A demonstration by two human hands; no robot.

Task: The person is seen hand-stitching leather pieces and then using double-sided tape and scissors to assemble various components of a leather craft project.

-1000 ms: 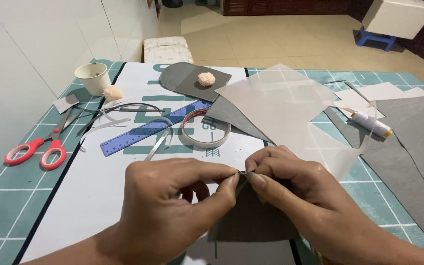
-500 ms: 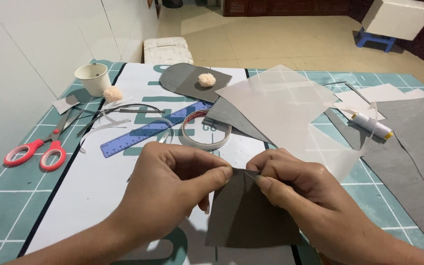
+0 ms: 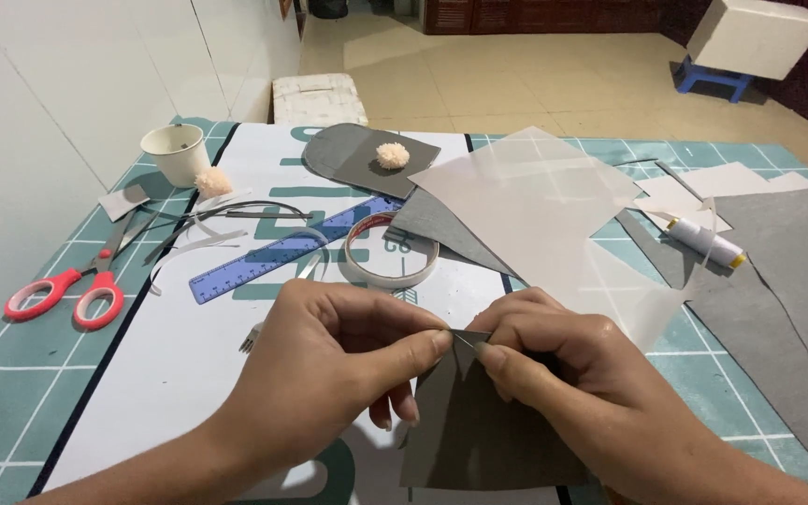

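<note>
Dark grey felt piece (image 3: 479, 440), red-handled scissors (image 3: 67, 292), blue ruler (image 3: 282, 257), teal gridded cutting mat (image 3: 11, 402), white cup (image 3: 172, 154)

You're looking past the work surface at a tan tiled floor (image 3: 535, 75) that runs to the far end of the room — smooth, evenly lit, with a soft sheen. On your left stands a plain white wall (image 3: 39, 112), close against the edge. At the top of your view sits dark wooden furniture (image 3: 554, 14). To the upper right, a white box (image 3: 755, 36) rests on a small blue stool (image 3: 708, 77). Nearer you, a white woven seat (image 3: 320, 98) stands on the floor just beyond the table — light falls flat, without hard shadows.
</note>
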